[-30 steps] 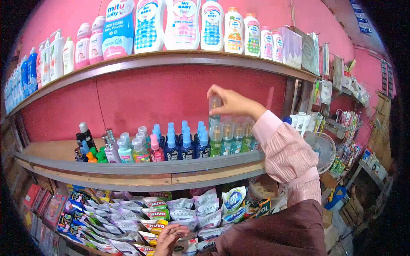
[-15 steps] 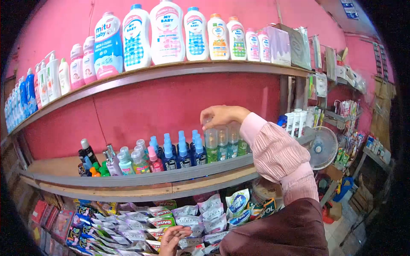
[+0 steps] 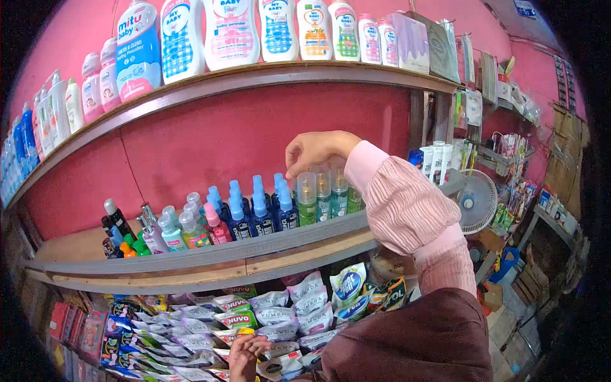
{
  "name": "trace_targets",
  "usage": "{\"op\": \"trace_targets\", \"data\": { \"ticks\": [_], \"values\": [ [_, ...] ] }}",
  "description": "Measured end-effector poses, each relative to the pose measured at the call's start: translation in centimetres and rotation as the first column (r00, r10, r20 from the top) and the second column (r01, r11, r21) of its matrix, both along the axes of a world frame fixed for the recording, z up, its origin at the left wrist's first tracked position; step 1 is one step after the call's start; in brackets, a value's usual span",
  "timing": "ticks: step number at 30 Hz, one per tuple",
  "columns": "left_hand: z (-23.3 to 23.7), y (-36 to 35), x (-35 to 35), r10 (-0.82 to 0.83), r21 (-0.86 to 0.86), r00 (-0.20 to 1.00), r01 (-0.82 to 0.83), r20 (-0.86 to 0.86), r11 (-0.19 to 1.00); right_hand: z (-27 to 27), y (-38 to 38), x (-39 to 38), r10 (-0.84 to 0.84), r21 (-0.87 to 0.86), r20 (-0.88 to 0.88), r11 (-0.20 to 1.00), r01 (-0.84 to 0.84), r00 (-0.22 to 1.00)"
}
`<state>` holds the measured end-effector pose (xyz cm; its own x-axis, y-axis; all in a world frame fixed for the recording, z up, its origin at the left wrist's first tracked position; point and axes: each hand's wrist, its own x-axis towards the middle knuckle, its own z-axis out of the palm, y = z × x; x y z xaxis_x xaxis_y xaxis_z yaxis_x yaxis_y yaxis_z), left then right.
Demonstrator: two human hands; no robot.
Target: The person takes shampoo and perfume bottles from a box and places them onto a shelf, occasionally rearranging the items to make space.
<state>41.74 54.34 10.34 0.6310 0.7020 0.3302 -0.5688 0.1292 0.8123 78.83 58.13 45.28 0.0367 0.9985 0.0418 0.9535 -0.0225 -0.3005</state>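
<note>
My right hand [image 3: 321,153], in a pink pleated sleeve, reaches over the spray bottles on the middle shelf. Its fingers bend down and close behind the front row, between the blue-capped bottles [image 3: 260,213] and a green spray bottle with a clear cap [image 3: 307,200]. What the fingertips grip, if anything, is hidden. To the right stand teal spray bottles [image 3: 323,204], also clear-capped, partly behind my wrist. Low in the view, my left hand [image 3: 248,356] hovers before the hanging-style rows of pouches [image 3: 277,315], its fingers loosely bent and apart, holding nothing.
The upper shelf [image 3: 254,75] carries baby powder bottles [image 3: 230,32] above my right arm. A grey board [image 3: 191,258] edges the middle shelf. Further left stand a pink-capped bottle [image 3: 217,226] and other small bottles. A fan [image 3: 476,202] stands at the right.
The view has shifted, so the shelves sit higher and further left. My right hand has moved from the green bottle's cap toward the space behind and left of it.
</note>
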Motion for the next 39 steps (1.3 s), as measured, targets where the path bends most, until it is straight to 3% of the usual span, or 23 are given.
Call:
{"op": "trace_targets", "data": {
  "ticks": [4,10,14,29,34,37,39],
  "values": [
    [-1.0,1.1,-0.5,-0.116,-0.026,0.993,0.116,-0.004,0.993,0.8,-0.3,-0.1,0.046,0.043,0.065,0.998,-0.049,0.997],
    [0.0,0.4,0.1,-0.031,-0.014,0.999,0.031,0.016,0.999,-1.0,-1.5,-2.4,-0.052,0.392,0.28,0.918,-0.064,0.959],
    [0.4,0.5,-0.3,-0.121,-0.045,0.99,0.118,-0.07,0.992,-3.9,-1.1,-4.0,-0.131,0.135,0.281,0.986,0.096,0.951],
    [0.5,-0.3,0.1,-0.137,-0.001,0.991,0.137,0.005,0.991,-3.9,-0.6,-3.4,-0.151,0.153,0.215,0.981,0.119,0.965],
    [0.1,-0.1,0.7,-0.175,-0.015,0.983,0.174,-0.052,0.985,-1.5,-3.8,-3.5,-0.12,0.405,0.14,0.913,0.054,0.983],
    [0.8,-1.1,1.4,-0.218,-0.035,0.973,0.216,-0.079,0.976,-0.7,-8.2,-3.6,-0.105,0.601,0.145,0.799,-0.003,0.984],
    [-0.6,-0.8,1.9,-0.346,-0.025,0.938,0.346,-0.015,0.938,-1.5,-11.7,-3.2,-0.042,0.697,0.123,0.714,-0.056,0.992]
  ]
}}
